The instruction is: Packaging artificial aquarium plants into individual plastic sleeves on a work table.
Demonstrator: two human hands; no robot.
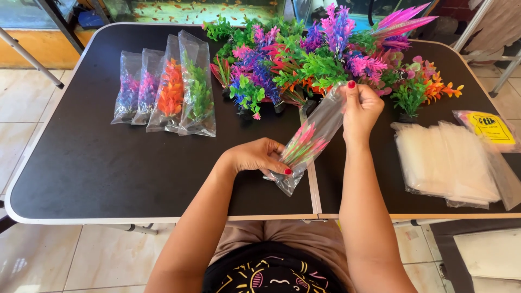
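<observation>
- A long clear plastic sleeve bag (312, 138) with a pink-and-green artificial plastic plant (303, 145) inside is held slanting above the black folding table (108, 168), near its front edge and over the seam between the two table halves.
- The left hand (259, 156) has its fingers (279, 165) closed round the bag's lower end, about where the plant's base sits.
- The right hand (359, 111) pinches the bag's upper, open end between thumb and fingertips, closed tight on the film.
- Behind the bag, at the far side of the table, lies a heap of loose artificial plants (320, 59) in purple, pink, green and orange.
- Left of the bag, well apart, four packed plant bags (168, 89) lie in a row: two purple, one orange, one green.
- Right of the bag lies a stack of empty clear bags (445, 163), and beyond it a yellow-labelled packet (488, 129).
- Risk, as I judge it: the stiff leaf tips could snag or pierce the thin film if the plant is pushed hard; and if the top pinch loosens while the bag tilts, the plant could slide out toward the table.
</observation>
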